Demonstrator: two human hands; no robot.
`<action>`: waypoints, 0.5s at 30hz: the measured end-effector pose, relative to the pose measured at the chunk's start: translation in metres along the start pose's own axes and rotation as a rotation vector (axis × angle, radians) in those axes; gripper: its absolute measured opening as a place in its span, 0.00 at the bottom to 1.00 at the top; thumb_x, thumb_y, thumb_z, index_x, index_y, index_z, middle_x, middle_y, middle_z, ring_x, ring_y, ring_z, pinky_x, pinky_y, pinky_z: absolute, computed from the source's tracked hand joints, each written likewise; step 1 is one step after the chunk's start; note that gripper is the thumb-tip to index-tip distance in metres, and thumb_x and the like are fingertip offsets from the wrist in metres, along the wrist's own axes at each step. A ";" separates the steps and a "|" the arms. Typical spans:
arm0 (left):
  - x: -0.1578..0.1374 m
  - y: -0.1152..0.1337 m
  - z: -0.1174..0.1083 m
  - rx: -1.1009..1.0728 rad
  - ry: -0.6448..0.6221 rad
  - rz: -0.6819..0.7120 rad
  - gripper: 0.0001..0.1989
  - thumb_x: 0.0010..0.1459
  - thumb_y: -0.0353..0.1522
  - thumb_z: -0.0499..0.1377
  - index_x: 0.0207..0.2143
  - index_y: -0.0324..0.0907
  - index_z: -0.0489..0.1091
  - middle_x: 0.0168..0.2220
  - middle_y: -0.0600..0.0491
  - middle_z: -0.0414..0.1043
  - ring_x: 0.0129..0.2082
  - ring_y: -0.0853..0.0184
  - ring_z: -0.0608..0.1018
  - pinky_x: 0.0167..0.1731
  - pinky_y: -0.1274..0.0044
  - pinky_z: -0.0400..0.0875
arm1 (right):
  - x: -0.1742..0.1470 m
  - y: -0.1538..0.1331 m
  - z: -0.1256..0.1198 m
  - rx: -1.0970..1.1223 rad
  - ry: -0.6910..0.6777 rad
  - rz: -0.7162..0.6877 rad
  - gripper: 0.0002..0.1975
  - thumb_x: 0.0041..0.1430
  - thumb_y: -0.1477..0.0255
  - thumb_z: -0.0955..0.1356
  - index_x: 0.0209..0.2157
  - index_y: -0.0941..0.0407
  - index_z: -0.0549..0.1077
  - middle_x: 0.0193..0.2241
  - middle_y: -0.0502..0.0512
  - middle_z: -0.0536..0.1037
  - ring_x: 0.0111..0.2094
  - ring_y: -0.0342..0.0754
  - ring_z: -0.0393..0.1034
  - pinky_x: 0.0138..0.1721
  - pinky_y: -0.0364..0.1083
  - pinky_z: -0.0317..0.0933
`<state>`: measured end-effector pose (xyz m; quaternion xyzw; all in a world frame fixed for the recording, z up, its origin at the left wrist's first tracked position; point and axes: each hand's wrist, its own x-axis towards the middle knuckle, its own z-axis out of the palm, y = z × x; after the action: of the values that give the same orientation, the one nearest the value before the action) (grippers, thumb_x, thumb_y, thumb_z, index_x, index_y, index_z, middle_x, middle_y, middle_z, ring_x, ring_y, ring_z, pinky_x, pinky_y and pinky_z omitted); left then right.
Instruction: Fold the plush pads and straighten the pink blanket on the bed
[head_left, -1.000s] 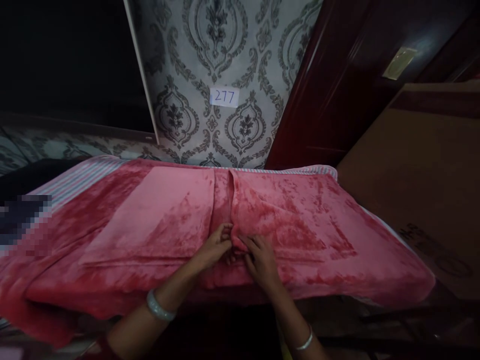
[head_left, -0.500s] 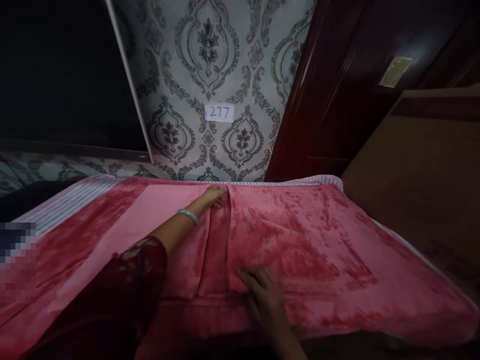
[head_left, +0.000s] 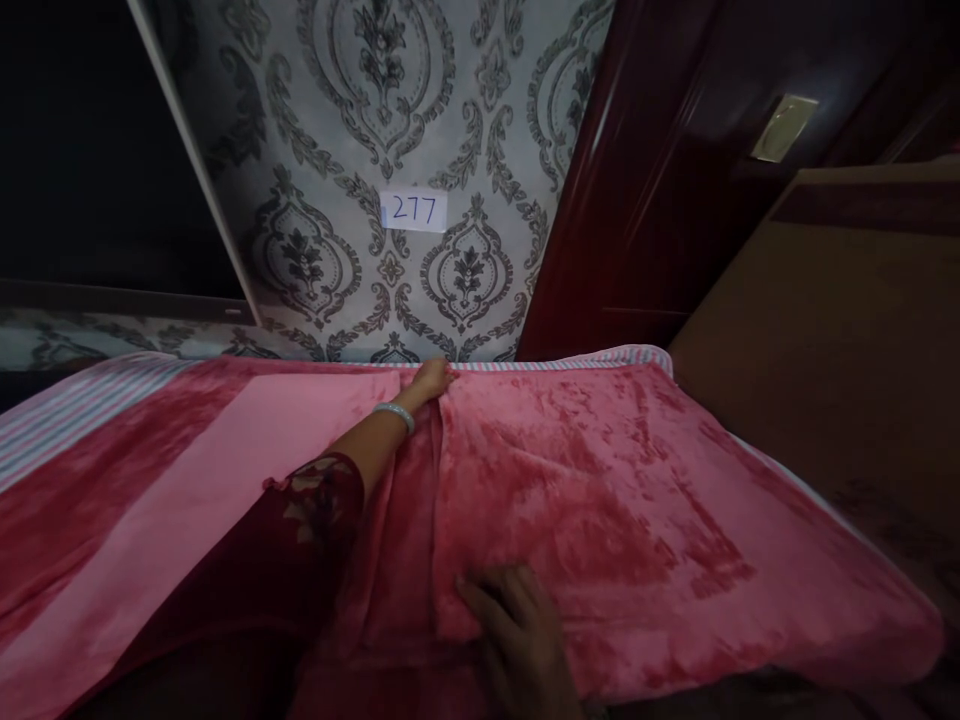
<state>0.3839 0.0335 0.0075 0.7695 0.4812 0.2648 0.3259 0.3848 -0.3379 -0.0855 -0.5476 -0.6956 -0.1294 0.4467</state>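
Note:
A plush red and pink blanket [head_left: 540, 480] lies spread before me, with a folded edge running from its far side toward me. At the far end of that fold my left hand [head_left: 433, 379] has its fingers closed on the blanket; a pale bracelet is on that wrist. Near the close end of the same fold, my right hand [head_left: 517, 620] is curled, with thumb and finger pinching the blanket. Part of this hand is dark and its lower fingers are hidden. A smooth paler pink section [head_left: 247, 470] lies left of the fold, partly under my left sleeve.
A striped sheet [head_left: 97, 400] shows beneath the blanket on the left and along the back. Patterned wallpaper [head_left: 382, 120] bears a paper marked 277 [head_left: 414, 210]. A dark screen [head_left: 97, 150] stands left; a dark red door frame [head_left: 592, 220] and brown panel [head_left: 810, 330] stand right.
My left hand has moved slightly right and farther back, onto the far end of the fold. My right hand sits lower in view, still at the near end. The camera view has shifted.

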 end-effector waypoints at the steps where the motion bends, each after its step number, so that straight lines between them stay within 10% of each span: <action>1: 0.003 -0.001 -0.001 0.013 0.020 0.004 0.03 0.59 0.29 0.63 0.36 0.38 0.74 0.40 0.48 0.78 0.46 0.61 0.78 0.46 0.73 0.70 | 0.000 0.000 0.000 0.000 0.012 -0.009 0.27 0.55 0.84 0.62 0.55 0.52 0.73 0.37 0.56 0.79 0.35 0.51 0.72 0.33 0.50 0.67; 11: 0.014 -0.020 0.000 -0.020 -0.032 -0.145 0.14 0.65 0.40 0.62 0.46 0.38 0.73 0.44 0.49 0.76 0.43 0.63 0.79 0.44 0.67 0.76 | 0.000 -0.002 -0.002 0.068 -0.031 -0.017 0.29 0.56 0.83 0.61 0.58 0.50 0.71 0.38 0.56 0.78 0.35 0.52 0.72 0.31 0.50 0.66; 15: 0.006 -0.023 -0.009 -0.132 -0.085 -0.162 0.13 0.61 0.39 0.65 0.37 0.36 0.74 0.32 0.49 0.78 0.32 0.63 0.80 0.35 0.72 0.77 | -0.004 -0.003 -0.003 0.071 -0.073 0.033 0.29 0.57 0.83 0.61 0.58 0.51 0.70 0.41 0.57 0.78 0.38 0.53 0.72 0.36 0.52 0.68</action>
<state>0.3664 0.0487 -0.0033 0.7156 0.5091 0.2357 0.4162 0.3835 -0.3440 -0.0860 -0.5472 -0.7064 -0.0775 0.4423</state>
